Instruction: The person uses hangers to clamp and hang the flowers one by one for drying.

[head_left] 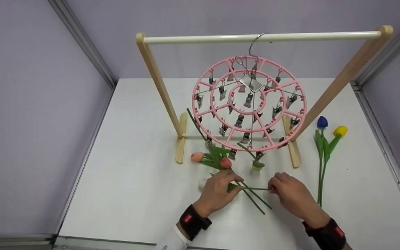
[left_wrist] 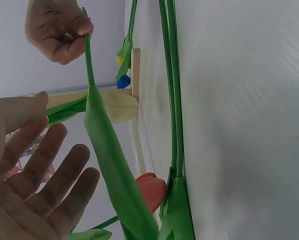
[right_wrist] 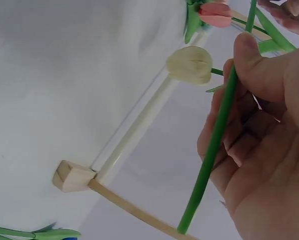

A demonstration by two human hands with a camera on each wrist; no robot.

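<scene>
green stem (head_left: 255, 189) pinched by right hand (head_left: 293, 198), left hand (head_left: 217, 192) w/ fingers straight.

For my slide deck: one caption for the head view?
Both hands, left hand and right hand, hold a green stem below the pink clip hanger.

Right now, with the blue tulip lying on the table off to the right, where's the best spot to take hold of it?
Grip the blue tulip by its bare lower stem, coming from above on the near side. The stem lies flat on the table, running toward the person, with leaves and flower head at the far end. It lies close beside the yellow tulip, so pinch narrowly; the right hand is nearest.
</scene>
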